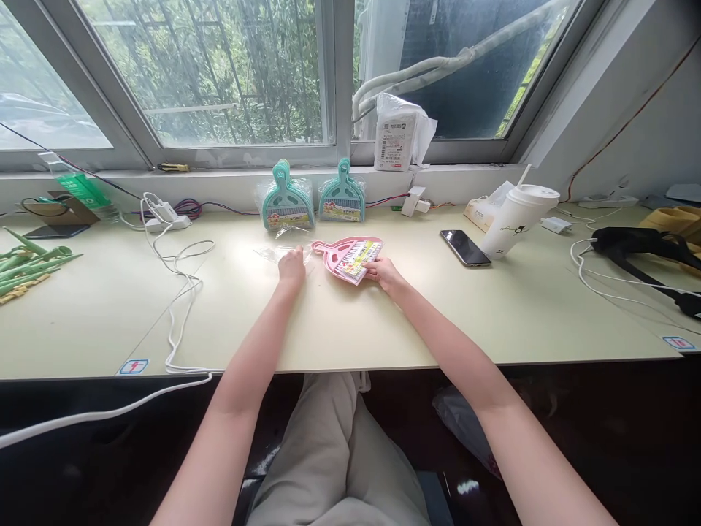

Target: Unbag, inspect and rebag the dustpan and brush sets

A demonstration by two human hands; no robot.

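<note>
Altogether one pink dustpan set, two teal sets.

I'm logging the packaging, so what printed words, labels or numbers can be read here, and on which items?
Nothing reads clearly.
Pink dustpan card label: print blurred.
Two teal dustpans labels: blurred.
White package on the sill: label text too small.
Paper cup: dark mark, unreadable.
Desk-edge stickers: red marks, illegible.
</note>
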